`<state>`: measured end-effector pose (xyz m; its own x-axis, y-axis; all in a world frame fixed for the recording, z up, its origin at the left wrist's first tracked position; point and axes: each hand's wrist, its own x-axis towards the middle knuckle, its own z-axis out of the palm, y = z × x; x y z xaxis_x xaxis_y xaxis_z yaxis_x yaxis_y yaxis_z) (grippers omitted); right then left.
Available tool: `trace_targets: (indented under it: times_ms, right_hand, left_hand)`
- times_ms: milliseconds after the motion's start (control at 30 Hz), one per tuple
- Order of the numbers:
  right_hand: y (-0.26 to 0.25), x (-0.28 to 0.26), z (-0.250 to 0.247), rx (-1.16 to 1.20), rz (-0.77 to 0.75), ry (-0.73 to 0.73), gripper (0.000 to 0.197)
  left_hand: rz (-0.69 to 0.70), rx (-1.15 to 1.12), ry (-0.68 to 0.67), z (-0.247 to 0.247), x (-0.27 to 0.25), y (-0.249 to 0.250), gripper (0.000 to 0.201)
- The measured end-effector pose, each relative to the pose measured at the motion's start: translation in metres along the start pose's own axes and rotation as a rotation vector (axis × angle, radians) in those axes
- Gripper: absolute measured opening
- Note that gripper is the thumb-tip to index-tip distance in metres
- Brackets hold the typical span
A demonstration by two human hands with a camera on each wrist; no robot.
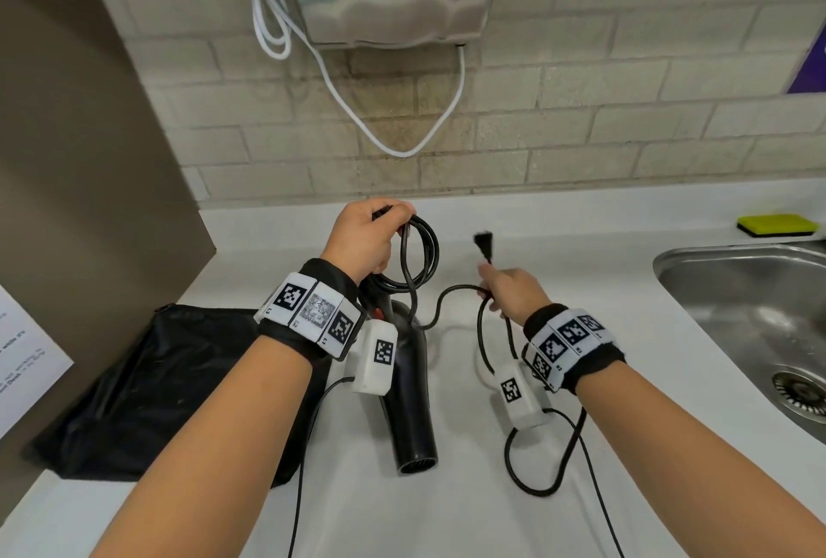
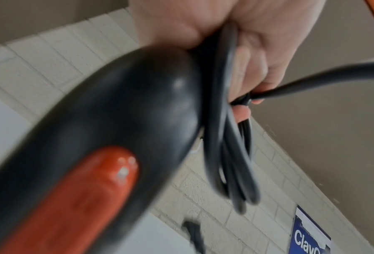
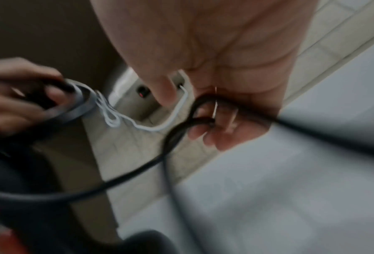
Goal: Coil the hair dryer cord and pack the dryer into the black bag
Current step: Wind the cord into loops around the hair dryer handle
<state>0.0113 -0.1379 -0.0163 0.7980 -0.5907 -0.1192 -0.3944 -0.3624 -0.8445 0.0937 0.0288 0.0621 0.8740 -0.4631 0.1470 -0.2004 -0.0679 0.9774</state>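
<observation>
Closest to you, your left hand (image 1: 364, 235) grips the gathered cord (image 1: 420, 253) loops with the dryer (image 1: 409, 401) hanging below it, while your right hand (image 1: 509, 291) pinches the plug end to feed slack; black bag (image 1: 147, 383) lies on the tabletop (image 1: 581, 253) beneath your left forearm.

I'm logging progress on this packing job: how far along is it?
Done: several loops of the cord are gathered in the left hand, above the hair dryer. In hand: the right hand pinches the cord near the plug, some slack remaining. Left: finish the coil, then put the dryer in the black bag lying on the counter.
</observation>
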Motion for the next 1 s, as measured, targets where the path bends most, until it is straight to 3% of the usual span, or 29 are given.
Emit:
trace_targets:
  times_ms: [100,200,267,400,467,567,700,900,1000]
  right_hand:
    - [-0.018,-0.007,0.003,0.060,-0.152,0.009,0.012]
    - [-0.028,-0.007,0.004,0.203,-0.205,0.019,0.043]
    - [-0.034,-0.009,0.003,0.256,-0.226,0.045,0.047]
    - [-0.040,-0.012,-0.002,0.293,-0.296,0.181,0.014]
    - [-0.042,-0.015,-0.004,0.307,-0.329,0.199,0.025]
    - [-0.044,-0.022,-0.005,0.363,-0.355,0.102,0.034]
    - [-0.043,-0.028,-0.004,0.159,-0.458,0.111,0.025]
    - [-0.048,-0.032,0.009,0.036,-0.484,0.100,0.019]
    - [-0.056,-0.035,0.019,-0.028,-0.502,0.188,0.018]
  left_hand:
    - [-0.002,0.002,-0.006,0.001,0.002,0.000,0.018]
    - [0.001,0.001,-0.003,0.002,0.003,0.000,0.019]
    - [0.004,-0.007,0.004,0.002,0.003,0.000,0.019]
    - [0.007,0.006,0.015,0.001,0.003,0.000,0.017]
    - [0.002,0.014,0.029,0.000,0.003,0.001,0.018]
    - [-0.012,0.027,0.046,-0.002,0.005,0.001,0.018]
    - [-0.027,0.051,0.048,-0.004,0.006,0.002,0.016]
    - [0.006,0.069,0.033,-0.001,0.003,0.003,0.015]
    - [0.033,0.097,-0.028,0.004,-0.002,0.004,0.014]
